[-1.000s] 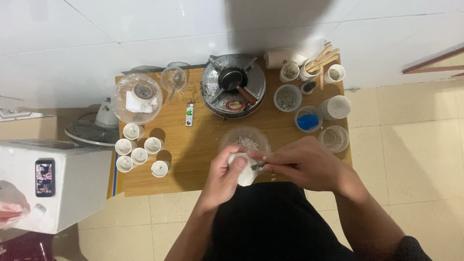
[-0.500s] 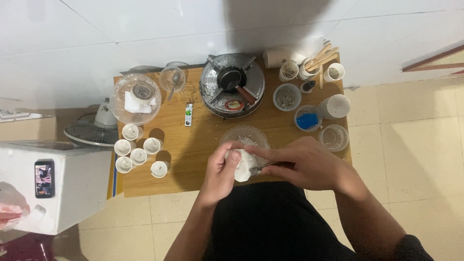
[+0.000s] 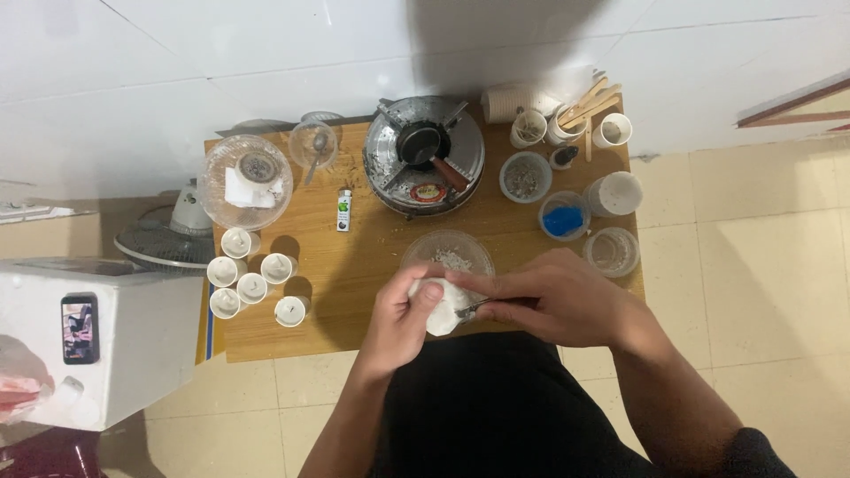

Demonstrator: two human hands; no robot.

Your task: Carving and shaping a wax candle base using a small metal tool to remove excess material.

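At the front edge of the wooden table (image 3: 372, 257), just below a clear glass bowl (image 3: 447, 255) of white flakes, the left hand (image 3: 403, 314) curls its fingers closed around a small white cup (image 3: 440, 305), while the right hand (image 3: 553, 296) pinches a thin metal tool (image 3: 474, 306) against the cup's mouth. That cup looks light, thin-walled and easily crushed, best gripped gently around its side. Five similar white cups (image 3: 257, 279) cluster near the left edge. A small white lighter (image 3: 343, 211) with a green label lies mid-table, and a round red-and-yellow sticker marks the metal stove (image 3: 425, 159) at the back edge.
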